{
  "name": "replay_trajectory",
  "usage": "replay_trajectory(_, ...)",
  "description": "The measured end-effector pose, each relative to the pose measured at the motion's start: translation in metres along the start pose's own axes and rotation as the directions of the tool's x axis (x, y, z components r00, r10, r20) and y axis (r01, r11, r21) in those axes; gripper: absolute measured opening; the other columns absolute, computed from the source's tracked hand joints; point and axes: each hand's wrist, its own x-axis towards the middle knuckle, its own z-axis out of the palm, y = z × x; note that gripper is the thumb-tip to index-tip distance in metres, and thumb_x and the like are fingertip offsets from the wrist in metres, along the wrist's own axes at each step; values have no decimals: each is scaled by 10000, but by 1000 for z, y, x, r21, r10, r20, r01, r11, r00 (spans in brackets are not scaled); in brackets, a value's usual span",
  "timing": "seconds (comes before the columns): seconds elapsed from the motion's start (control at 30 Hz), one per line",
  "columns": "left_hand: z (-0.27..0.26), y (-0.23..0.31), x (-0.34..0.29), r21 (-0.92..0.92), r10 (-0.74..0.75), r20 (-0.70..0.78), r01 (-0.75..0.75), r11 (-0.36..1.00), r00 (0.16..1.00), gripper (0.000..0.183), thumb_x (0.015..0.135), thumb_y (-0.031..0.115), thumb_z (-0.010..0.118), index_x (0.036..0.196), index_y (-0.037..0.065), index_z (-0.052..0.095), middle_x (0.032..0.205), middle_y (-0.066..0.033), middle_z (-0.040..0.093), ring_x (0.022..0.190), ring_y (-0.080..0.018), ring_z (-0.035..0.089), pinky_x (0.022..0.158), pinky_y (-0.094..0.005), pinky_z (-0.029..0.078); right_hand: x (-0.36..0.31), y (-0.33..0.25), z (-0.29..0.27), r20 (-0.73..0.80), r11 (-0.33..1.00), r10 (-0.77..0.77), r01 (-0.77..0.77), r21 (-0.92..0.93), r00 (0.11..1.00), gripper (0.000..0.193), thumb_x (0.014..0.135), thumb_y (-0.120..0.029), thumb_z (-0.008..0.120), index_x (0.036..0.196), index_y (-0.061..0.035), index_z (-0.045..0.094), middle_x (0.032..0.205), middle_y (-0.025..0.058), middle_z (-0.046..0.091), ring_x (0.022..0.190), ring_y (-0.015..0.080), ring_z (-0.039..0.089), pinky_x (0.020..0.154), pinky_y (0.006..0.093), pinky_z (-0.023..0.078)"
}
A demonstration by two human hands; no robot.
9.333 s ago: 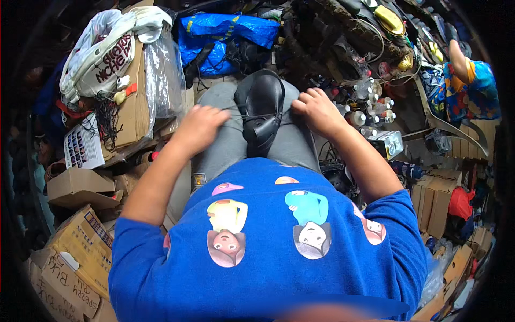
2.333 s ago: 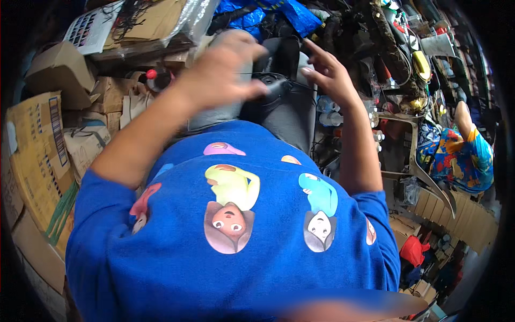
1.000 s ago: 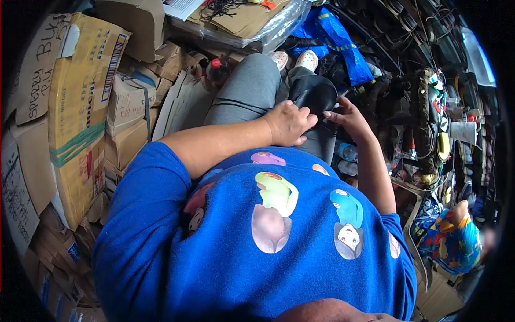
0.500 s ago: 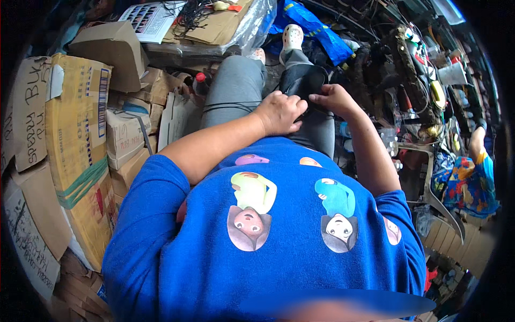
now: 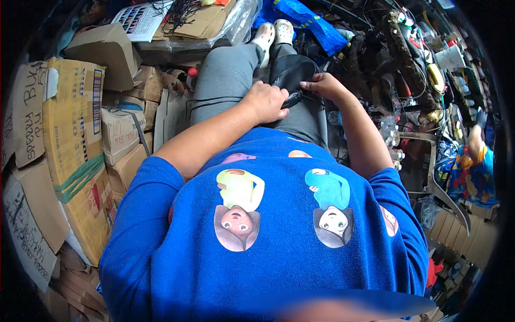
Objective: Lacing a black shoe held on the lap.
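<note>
Over my right thigh lies a shiny black leather-like piece (image 5: 294,72) with a rounded far end; its exact kind is unclear. My right hand (image 5: 325,86) pinches its right edge between thumb and fingers. At its lower left, my left hand (image 5: 265,102) is curled with the knuckles up, fingers closed on the near end of the piece; the fingertips are partly hidden. Thin black cord (image 5: 217,101) runs across my left thigh and passes beneath my left forearm.
Cardboard boxes (image 5: 75,123) are stacked along my left. Ahead, a plastic-wrapped stack (image 5: 214,27) carries papers and black cords, beside a blue bag (image 5: 311,24). Cluttered shelves (image 5: 424,59) stand on the right, near a curved grey frame (image 5: 434,172) and another person's colourful clothing (image 5: 472,172).
Both hands have shifted slightly left, and the black piece now shows more of its shiny surface between them. My left foot has moved farther into view, close beside the right.
</note>
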Motion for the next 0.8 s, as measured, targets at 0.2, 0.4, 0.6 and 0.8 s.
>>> replay_trajectory(0.2, -17, 12, 11, 37, -64, -17, 65, 997, 998, 520, 742, 499, 652, 990, 50, 566, 931, -162, 610, 841, -312, 636, 774, -430, 468, -7, 13, -5, 81, 985, -46, 32, 168, 996, 345, 799, -377, 725, 783, -45, 634, 682, 9, 585, 611, 109, 508, 574, 275, 403)
replay_trajectory(0.4, -21, 11, 26, -7, -10, 114, 11, 1000, 993, 507, 736, 506, 647, 956, 51, 602, 965, -179, 618, 910, -319, 630, 802, -429, 471, -5, 35, 1, -5, 987, -81, 81, 142, 997, 378, 832, -400, 683, 790, -30, 626, 693, 15, 584, 647, 115, 509, 586, 303, 415)
replay_trajectory(0.6, -13, -8, 30, -89, -10, 68, 16, 996, 998, 452, 729, 506, 624, 876, 79, 642, 880, -171, 655, 818, -309, 654, 735, -432, 506, -9, -5, -5, -181, 873, -233, 123, -471, 955, 458, 793, -456, 665, 754, -3, 614, 700, 212, 595, 645, 342, 582, 618, 416, 454)
replay_trajectory(0.8, -24, -18, 29, -118, -21, 171, 41, 992, 985, 484, 732, 512, 627, 887, 53, 639, 884, -164, 650, 834, -322, 644, 746, -434, 506, 15, 8, -4, -91, 967, -107, 82, -242, 990, 435, 798, -446, 679, 796, -13, 635, 721, 158, 629, 677, 245, 608, 657, 377, 461)
